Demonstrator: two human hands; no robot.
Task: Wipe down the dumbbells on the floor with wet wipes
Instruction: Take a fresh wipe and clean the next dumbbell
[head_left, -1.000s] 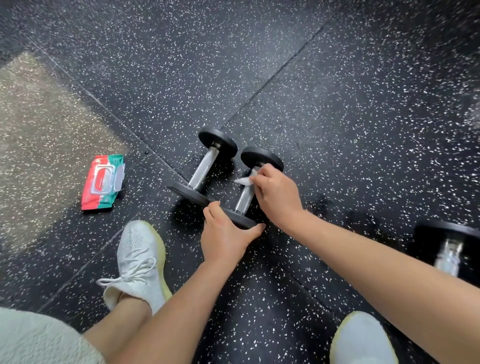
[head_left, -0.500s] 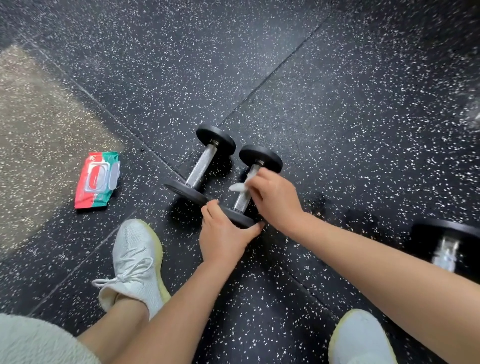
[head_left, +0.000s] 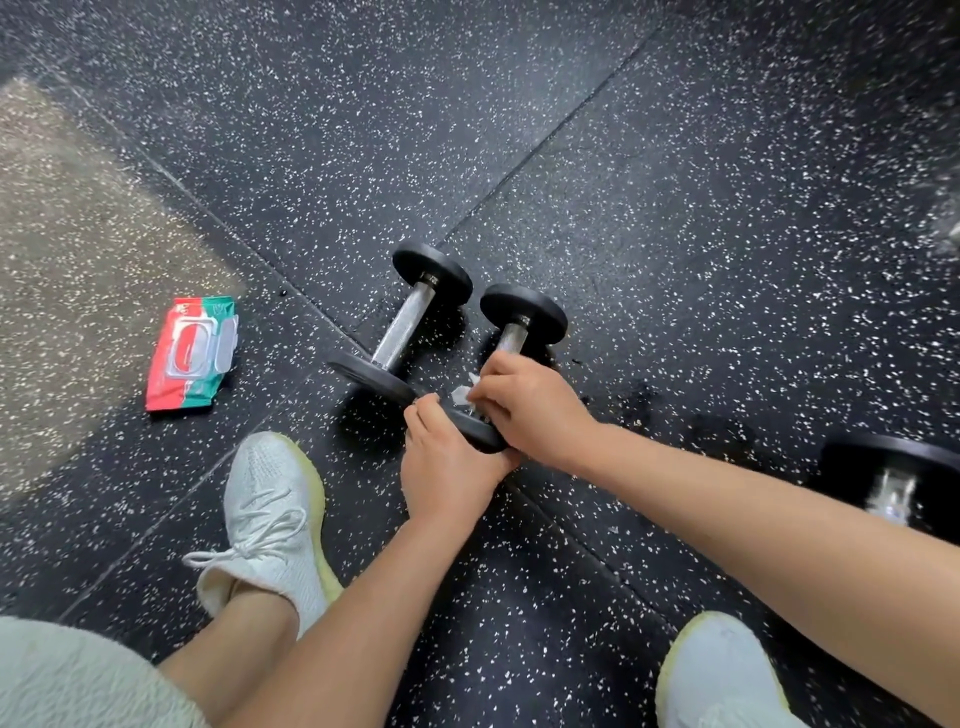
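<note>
Red-green wipes pack (head_left: 192, 353) lies on the floor (head_left: 675, 208), contents unseen. Left grip (head_left: 447, 467) clasps the near plate (head_left: 480, 435) of one dumbbell (head_left: 522, 312); right grip (head_left: 530, 405) pinches a wipe (head_left: 462, 393) on its handle (head_left: 512, 336). Far-right dumbbell (head_left: 893, 483) is blurred, half hidden.

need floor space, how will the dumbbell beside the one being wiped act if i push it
Its round heads suggest the free dumbbell would roll if pushed across its handle. Steel handle and thick black heads: probably heavy for its size. The floor looks rubbery, so pushed endways it likely drags.
</note>
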